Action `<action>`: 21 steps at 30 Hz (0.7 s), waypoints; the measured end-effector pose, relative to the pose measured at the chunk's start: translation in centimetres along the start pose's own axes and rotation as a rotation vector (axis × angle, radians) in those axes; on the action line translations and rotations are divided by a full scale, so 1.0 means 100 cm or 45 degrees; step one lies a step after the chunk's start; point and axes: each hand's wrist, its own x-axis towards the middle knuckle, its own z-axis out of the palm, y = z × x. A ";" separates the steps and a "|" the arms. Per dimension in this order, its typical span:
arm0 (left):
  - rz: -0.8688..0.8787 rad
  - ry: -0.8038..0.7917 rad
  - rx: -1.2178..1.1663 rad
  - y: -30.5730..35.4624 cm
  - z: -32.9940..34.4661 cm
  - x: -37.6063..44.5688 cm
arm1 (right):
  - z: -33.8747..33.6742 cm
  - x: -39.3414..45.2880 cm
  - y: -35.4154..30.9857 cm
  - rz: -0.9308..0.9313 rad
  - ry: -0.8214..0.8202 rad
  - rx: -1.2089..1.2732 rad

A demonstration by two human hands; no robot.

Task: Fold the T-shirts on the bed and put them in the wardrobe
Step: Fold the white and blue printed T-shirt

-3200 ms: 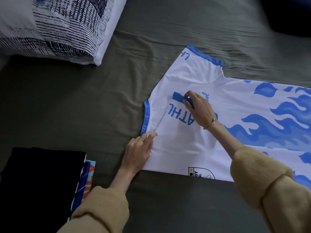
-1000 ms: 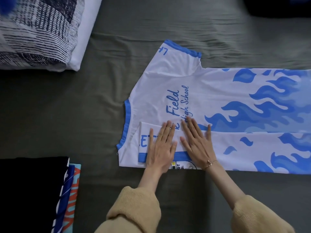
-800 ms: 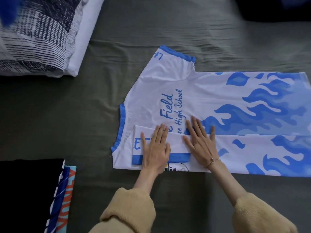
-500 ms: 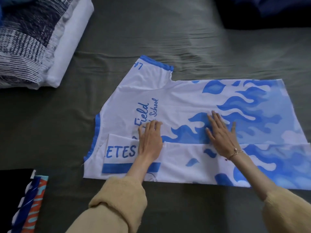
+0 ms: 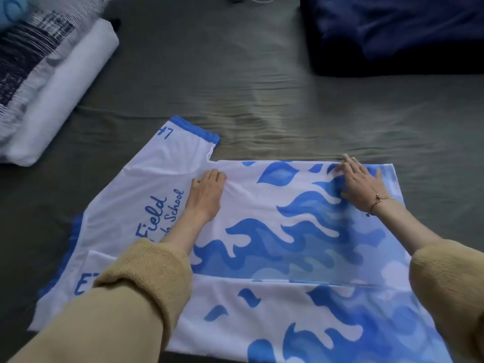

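Head view, looking down at a bed [image 5: 262,74] under a grey-green sheet. Found a white shirt [image 5: 275,226] with blue flames spread flat across the near half, neck end to the left, hem to the right. Near long side already folded in over the body, its edge running left to right just beyond the sleeves of the person. Far sleeve [image 5: 180,142], blue-cuffed, stuck out flat toward the pillow [image 5: 47,82]. Read "Field" and "School" in blue script on the chest, partly hidden by the left forearm. Left hand [image 5: 207,192] reached to the far side at the armpit, fingers curled down onto the cloth; could not tell whether pinching it or only pressing. Right hand [image 5: 360,184], bracelet at the wrist, lay at the far edge near the hem, fingers bent onto the fabric; could not tell whether gripping or only resting. Both arms in tan fleece sleeves. Saw the striped, dark-and-white pillow at far left on the sheet, well apart from the shirt body, and a navy heap [image 5: 398,30] at far right, also well apart. Edges somewhat blurred.
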 end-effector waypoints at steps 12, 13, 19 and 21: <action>0.020 -0.318 0.229 -0.003 -0.013 0.048 | -0.024 0.025 0.024 0.006 -0.139 -0.018; 0.003 -0.300 0.249 -0.004 -0.012 0.047 | -0.026 0.025 0.022 0.025 -0.119 -0.053; -0.044 -0.086 0.443 -0.003 -0.013 0.034 | -0.014 0.008 0.020 0.083 0.103 -0.220; -0.086 -0.031 0.506 -0.007 -0.018 0.024 | -0.001 -0.005 0.020 0.014 0.330 -0.199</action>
